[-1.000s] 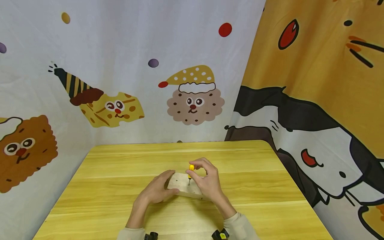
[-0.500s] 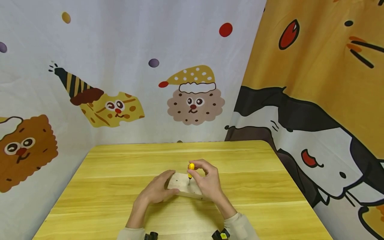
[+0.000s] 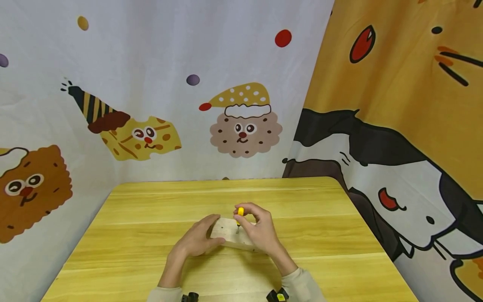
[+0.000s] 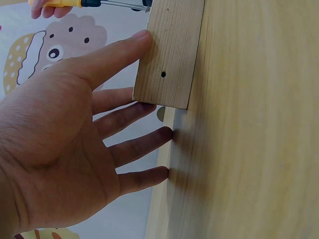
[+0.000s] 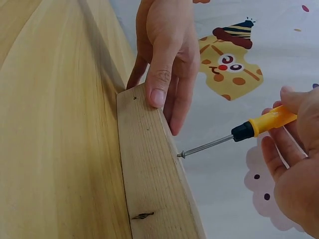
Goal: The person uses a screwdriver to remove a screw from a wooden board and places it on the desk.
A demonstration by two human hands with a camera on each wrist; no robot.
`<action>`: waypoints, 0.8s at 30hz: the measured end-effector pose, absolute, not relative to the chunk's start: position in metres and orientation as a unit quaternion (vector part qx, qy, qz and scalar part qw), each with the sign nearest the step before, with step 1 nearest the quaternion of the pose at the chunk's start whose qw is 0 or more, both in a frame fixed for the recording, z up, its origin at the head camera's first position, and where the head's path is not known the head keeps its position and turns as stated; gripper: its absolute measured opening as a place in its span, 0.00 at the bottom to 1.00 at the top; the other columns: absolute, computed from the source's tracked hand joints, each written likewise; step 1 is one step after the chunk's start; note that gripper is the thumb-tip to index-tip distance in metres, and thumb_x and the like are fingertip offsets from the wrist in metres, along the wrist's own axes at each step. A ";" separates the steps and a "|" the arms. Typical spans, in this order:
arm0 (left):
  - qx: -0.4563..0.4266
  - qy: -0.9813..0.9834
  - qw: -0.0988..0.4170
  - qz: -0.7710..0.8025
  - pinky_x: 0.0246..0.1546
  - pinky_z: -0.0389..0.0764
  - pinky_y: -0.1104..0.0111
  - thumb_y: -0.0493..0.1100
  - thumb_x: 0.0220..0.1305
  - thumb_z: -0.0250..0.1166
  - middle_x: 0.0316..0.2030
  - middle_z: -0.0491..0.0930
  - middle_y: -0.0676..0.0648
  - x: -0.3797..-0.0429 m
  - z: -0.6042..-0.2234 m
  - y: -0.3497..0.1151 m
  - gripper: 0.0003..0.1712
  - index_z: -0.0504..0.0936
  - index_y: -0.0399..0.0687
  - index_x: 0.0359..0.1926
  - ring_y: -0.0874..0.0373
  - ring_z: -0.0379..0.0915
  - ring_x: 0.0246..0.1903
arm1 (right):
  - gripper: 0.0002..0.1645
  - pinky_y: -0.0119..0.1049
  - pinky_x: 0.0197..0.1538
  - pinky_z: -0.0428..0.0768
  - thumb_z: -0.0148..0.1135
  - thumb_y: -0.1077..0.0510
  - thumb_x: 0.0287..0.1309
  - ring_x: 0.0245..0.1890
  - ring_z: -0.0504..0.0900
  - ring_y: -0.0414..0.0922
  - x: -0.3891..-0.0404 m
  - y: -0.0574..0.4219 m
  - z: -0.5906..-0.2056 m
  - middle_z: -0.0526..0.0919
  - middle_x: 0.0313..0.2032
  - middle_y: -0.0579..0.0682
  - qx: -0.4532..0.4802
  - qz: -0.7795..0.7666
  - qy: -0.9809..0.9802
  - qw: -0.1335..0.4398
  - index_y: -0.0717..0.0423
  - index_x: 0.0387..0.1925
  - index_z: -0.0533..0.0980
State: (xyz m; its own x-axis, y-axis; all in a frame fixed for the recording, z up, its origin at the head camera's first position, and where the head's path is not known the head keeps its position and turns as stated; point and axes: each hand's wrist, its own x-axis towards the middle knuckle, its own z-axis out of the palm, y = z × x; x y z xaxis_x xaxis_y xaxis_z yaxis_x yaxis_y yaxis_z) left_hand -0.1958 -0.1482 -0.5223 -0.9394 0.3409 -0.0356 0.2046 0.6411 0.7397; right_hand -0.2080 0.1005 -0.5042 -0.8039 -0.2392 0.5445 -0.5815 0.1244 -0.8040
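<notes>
A pale wooden block (image 3: 227, 233) lies on the table in front of me. My left hand (image 3: 197, 238) holds its left end, thumb along the near edge and index finger behind it; in the left wrist view the lower fingers spread below the block's end. With thumb and fingertips, my right hand (image 3: 262, 230) pinches the yellow handle of a screwdriver (image 5: 273, 121), which stands nearly upright over the block. Its metal shaft meets a small screw (image 5: 181, 155) that sticks out of the block's upper face. Part of the handle is hidden behind the right fingers.
The yellow wood-grain table (image 3: 151, 201) extends around both hands. Behind it hangs a white curtain (image 3: 158, 50) with cartoon prints, and an orange cartoon curtain (image 3: 396, 84) is at the right. A small dark hole (image 4: 163, 74) and a knot (image 5: 143, 215) mark the block's near side.
My right fingers have shifted slightly left and down around the screwdriver handle. The left hand and the block have stayed in place.
</notes>
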 end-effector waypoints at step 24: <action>0.149 0.902 0.086 0.396 0.84 0.67 0.31 0.55 0.73 0.80 0.84 0.69 0.33 -0.195 -0.522 -0.147 0.49 0.70 0.39 0.84 0.29 0.64 0.84 | 0.15 0.37 0.60 0.93 0.70 0.63 0.79 0.52 0.95 0.50 -0.206 0.102 -0.501 0.96 0.49 0.52 0.261 0.586 -0.754 0.142 0.52 0.61 0.87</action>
State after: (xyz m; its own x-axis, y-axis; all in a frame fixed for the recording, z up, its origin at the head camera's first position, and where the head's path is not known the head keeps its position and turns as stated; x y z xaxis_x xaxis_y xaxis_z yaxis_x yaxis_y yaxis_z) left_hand -0.1952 -0.1470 -0.5223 -0.9407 0.3370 -0.0382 0.2001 0.6425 0.7397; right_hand -0.2057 0.1021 -0.5014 -0.8240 -0.2271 0.5190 -0.5591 0.1781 -0.8098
